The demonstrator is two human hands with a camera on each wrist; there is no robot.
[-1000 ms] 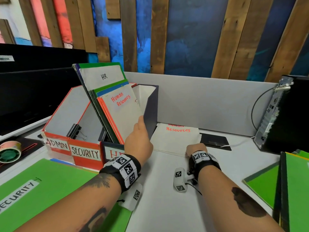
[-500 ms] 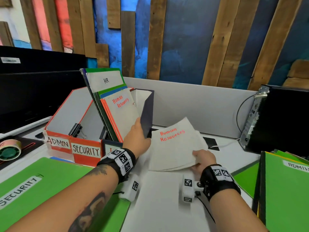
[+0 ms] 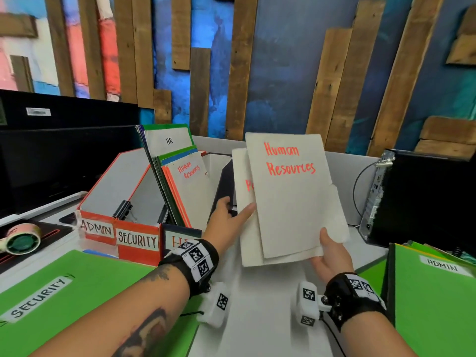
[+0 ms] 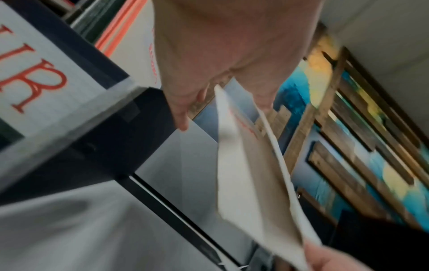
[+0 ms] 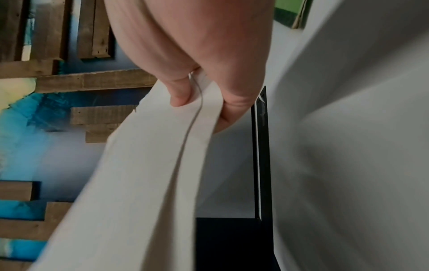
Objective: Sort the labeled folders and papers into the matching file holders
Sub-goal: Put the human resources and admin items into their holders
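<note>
Since the earlier frames the papers (image 3: 291, 199) have come up off the desk (image 3: 257, 318) and now stand nearly upright in the air, and the left hand (image 3: 226, 222) has left the filed sheets to reach across to them. Right hand (image 3: 332, 256) pinches the stack at its lower right corner, thumb in front, fingers behind; the wrist view shows at least two layers splaying apart there. Left hand is flat, fingers straight, touching the stack's left edge, nothing gripped. Stack hangs just right of the HR holder (image 3: 180, 240), not yet inside

Judgement: step is filing the "Human Resources" papers into the HR holder. To do it well, square the loose sheets first, since the back sheet sticks out left and below the front one. Use the left hand to hold the filed folders (image 3: 164, 161) back, then lead in with the bottom edge so a gap stays open

Papers are thin, off-white, matte, floppy, with red handwriting; the right edge sags and curls. The holder is stiff dark board with an angled cut top and a white label. ADMIN holder (image 3: 96, 229) and SECURITY holder (image 3: 136, 240) are red-edged card. Green folders on the desk look smooth and stiffer
</note>
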